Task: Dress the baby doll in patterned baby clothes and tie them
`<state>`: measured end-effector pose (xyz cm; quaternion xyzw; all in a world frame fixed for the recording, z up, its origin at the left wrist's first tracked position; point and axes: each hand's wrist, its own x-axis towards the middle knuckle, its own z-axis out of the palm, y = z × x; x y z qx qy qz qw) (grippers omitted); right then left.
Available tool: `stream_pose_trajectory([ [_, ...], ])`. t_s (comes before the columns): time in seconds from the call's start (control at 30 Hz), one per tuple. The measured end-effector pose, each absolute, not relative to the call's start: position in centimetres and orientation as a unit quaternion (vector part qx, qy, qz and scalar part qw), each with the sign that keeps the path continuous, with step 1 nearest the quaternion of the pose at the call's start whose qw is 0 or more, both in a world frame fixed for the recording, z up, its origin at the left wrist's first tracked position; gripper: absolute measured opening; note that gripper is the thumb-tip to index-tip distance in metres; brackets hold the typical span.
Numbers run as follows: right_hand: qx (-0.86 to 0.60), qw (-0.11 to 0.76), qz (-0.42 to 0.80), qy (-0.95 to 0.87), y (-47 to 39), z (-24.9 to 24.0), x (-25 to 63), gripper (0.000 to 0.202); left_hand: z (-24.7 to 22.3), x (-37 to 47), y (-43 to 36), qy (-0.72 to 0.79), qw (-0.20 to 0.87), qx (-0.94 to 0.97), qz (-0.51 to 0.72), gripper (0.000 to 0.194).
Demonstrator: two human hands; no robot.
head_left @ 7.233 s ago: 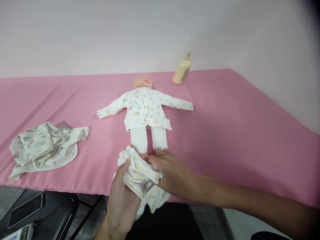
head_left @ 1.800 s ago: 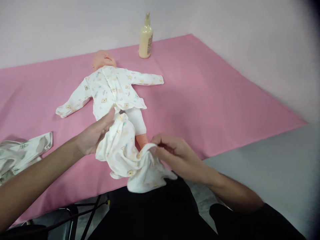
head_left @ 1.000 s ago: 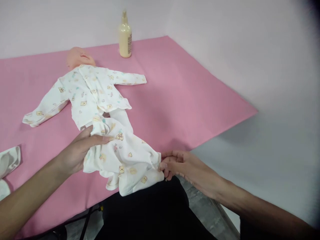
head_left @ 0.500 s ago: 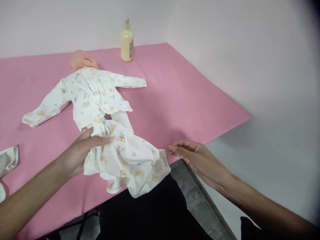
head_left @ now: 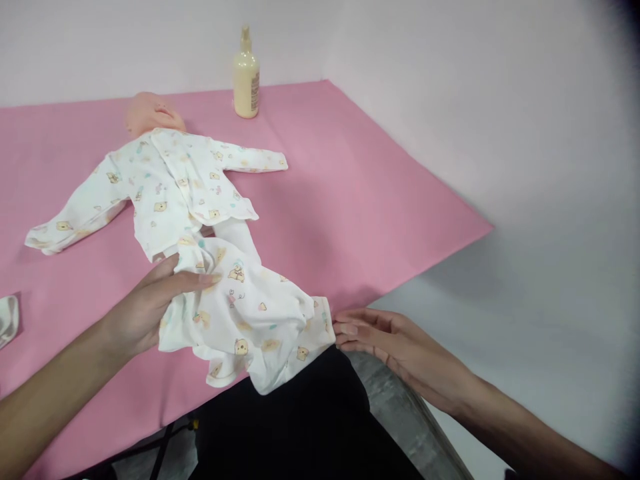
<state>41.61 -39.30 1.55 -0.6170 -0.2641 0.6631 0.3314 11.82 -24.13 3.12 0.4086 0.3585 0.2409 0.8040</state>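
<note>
A doll (head_left: 155, 115) lies on its back in a white long-sleeved baby top (head_left: 175, 180) printed with small bears. Below the top, matching baby trousers (head_left: 250, 313) are bunched over the doll's lower body, hiding most of its legs. My left hand (head_left: 145, 300) is closed on the trousers near the waist, thumb on top of the cloth. At the lower right end of the trousers, my right hand (head_left: 380, 340) has its fingers stretched out, their tips at the cuff edge. Whether the tips are inside the cuff is hard to see.
A pale yellow pump bottle (head_left: 247, 87) stands at the back of the pink table (head_left: 340, 173). Part of a white cloth item (head_left: 7, 320) shows at the left edge. The table's front edge runs close to my body, and a white wall rises behind.
My right hand has moved slightly lower, and its fingers have come up against the trouser cuff. My left hand keeps its hold on the trousers. The view has shifted a little.
</note>
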Motion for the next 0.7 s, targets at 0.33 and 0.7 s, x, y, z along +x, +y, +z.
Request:
stream_pose_trajectory([
  [0.33, -0.621, 0.314, 0.665, -0.27, -37.9, 0.8, 40.3, 0.024, 2.9, 11.5, -24.4, 0.377, 0.807, 0.392, 0.23, 0.037],
  [0.7, -0.552, 0.412, 0.651, -0.32, -35.2, 3.3, 40.8, 0.021, 3.2, 11.2, -24.5, 0.364, 0.82, 0.377, 0.232, 0.031],
])
